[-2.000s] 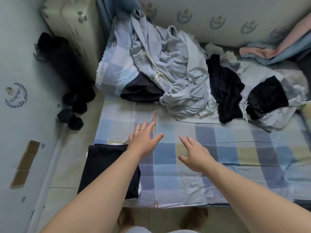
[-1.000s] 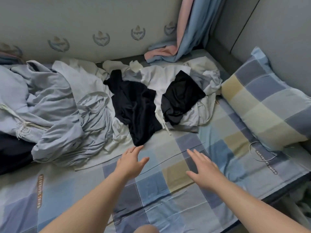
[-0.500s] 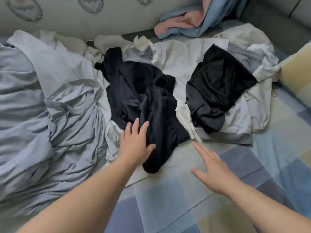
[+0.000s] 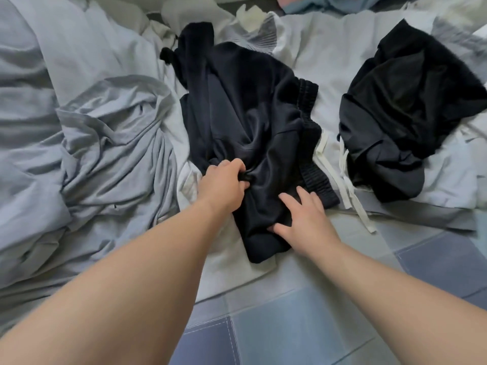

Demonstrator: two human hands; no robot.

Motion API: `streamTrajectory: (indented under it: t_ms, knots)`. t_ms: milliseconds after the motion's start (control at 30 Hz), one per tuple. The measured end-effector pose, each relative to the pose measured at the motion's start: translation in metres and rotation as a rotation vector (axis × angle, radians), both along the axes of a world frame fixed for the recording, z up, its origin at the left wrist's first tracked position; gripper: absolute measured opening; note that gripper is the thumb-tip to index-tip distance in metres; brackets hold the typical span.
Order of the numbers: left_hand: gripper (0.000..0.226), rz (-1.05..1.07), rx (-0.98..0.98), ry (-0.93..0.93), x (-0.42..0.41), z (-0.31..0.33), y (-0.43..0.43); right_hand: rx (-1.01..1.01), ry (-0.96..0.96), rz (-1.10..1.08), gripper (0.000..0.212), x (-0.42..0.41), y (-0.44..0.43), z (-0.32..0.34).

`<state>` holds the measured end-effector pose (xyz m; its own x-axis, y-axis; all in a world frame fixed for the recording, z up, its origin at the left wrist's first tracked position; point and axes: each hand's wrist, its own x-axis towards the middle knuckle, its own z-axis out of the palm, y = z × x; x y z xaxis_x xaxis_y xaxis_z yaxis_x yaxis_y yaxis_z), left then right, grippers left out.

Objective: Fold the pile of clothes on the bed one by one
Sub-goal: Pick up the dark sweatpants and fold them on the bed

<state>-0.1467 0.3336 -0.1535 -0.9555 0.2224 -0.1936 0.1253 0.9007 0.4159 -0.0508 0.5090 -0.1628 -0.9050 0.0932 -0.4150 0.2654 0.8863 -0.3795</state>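
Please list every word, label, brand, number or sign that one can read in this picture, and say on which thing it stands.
None can be read. The dark garment, the grey clothes and the checked sheet show no legible word, label or number.

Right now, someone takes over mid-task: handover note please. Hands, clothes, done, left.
Left hand grips a bunch of the dark navy garment near its middle. Right hand lies on its near end, fingers straight.
It lies crumpled on the pile, between the grey-blue garment to the left and the black garment to the right, which sits on a white garment.
Done: no folded item shows in this view.
Left: probably pull it onto the checked sheet, fold it, then the rest one by one.
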Motion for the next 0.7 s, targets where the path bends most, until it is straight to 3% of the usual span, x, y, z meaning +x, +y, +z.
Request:
streamTrajectory:
  t_ms: [167,300,367,533,700]
  knots:
    - [0.022,-0.104,-0.007,0.003,0.027,0.022,0.002,-0.147,-0.141,0.02,0.063,-0.003,0.021,0.026]
    - [0.016,-0.25,0.1,-0.097,0.078,0.054,0.011,-0.733,-0.286,-0.516,0.033,0.017,0.037,0.069]
    - [0.01,-0.347,0.158,-0.177,0.118,0.066,0.019,-0.916,-0.343,-0.619,0.036,0.037,0.049,0.089]
    - [0.026,-0.578,0.234,-0.402,0.25,0.078,0.043,-0.716,-0.405,-0.514,0.028,0.111,0.07,0.106]
    - [0.022,-0.579,0.27,-0.506,0.334,0.074,0.063,-0.63,-0.418,-0.641,0.021,0.205,0.11,0.108]
